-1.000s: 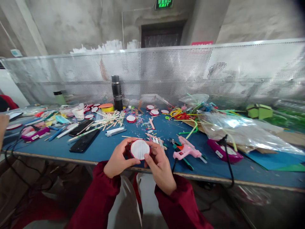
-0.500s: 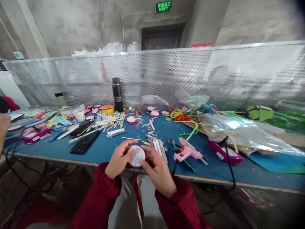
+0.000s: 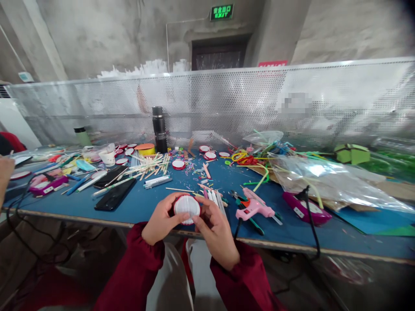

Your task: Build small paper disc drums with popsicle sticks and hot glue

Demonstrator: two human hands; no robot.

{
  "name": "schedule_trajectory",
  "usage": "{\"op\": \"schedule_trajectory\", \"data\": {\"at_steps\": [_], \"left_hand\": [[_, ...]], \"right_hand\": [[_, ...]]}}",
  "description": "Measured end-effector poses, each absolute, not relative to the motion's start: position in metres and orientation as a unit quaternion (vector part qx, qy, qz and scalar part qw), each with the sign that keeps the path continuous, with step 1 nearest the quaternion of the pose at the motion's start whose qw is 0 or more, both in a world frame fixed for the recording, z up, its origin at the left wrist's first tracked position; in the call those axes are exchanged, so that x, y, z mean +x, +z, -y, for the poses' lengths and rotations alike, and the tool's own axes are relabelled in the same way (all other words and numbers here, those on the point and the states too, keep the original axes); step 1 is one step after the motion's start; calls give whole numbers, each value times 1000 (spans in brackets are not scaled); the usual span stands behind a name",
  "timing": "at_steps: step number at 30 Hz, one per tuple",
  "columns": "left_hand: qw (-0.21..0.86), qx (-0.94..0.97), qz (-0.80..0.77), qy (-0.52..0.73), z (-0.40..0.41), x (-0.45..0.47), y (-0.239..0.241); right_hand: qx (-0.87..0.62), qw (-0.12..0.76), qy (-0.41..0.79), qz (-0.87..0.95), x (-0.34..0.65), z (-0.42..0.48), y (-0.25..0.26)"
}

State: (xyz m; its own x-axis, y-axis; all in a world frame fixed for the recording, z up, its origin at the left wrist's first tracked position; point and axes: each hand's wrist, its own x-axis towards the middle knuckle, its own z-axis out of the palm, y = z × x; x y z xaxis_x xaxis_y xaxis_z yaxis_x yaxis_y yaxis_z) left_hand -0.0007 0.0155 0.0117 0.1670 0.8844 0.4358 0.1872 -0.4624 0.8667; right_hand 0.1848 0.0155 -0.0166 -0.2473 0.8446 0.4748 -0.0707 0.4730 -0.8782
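Note:
Between both hands, above the table's front edge, is a round white disc with a red rim [image 3: 187,206]. My left hand [image 3: 164,219] grips its left side, thumb on the lower face and fingers behind the rim. From the right, my right hand [image 3: 216,229] holds the rim between thumb and fingers. The disc's white face is tilted up toward me; its back is hidden. Just beyond the right hand lie several white markers [image 3: 214,198]. A pink glue gun [image 3: 254,205] rests to the right, on top of green-handled pliers [image 3: 256,224].
Two dark phones [image 3: 116,194] lie left, near wooden sticks [image 3: 152,166]. A black bottle [image 3: 159,129] stands at the back by a perforated metal screen [image 3: 220,99]. Purple power strip [image 3: 306,208] and plastic bag [image 3: 327,177] sit right. Another person's hand [image 3: 5,170] shows far left.
The disc has turned a little so its white face shows more fully, and my left thumb has slid down toward its lower edge. Both hands stay in nearly the same place.

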Motion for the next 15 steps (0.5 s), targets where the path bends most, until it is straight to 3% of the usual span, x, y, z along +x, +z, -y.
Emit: {"op": "schedule_trajectory", "data": {"at_steps": [4, 10, 15], "left_hand": [[313, 697, -400, 506, -15, -2, 11], [361, 647, -408, 533, -16, 2, 10], [306, 641, -459, 534, -21, 4, 7]], "right_hand": [[-288, 540, 426, 666, 184, -17, -17], [-301, 527, 406, 683, 185, -16, -15], [-303, 506, 388, 708, 186, -13, -11]]}}
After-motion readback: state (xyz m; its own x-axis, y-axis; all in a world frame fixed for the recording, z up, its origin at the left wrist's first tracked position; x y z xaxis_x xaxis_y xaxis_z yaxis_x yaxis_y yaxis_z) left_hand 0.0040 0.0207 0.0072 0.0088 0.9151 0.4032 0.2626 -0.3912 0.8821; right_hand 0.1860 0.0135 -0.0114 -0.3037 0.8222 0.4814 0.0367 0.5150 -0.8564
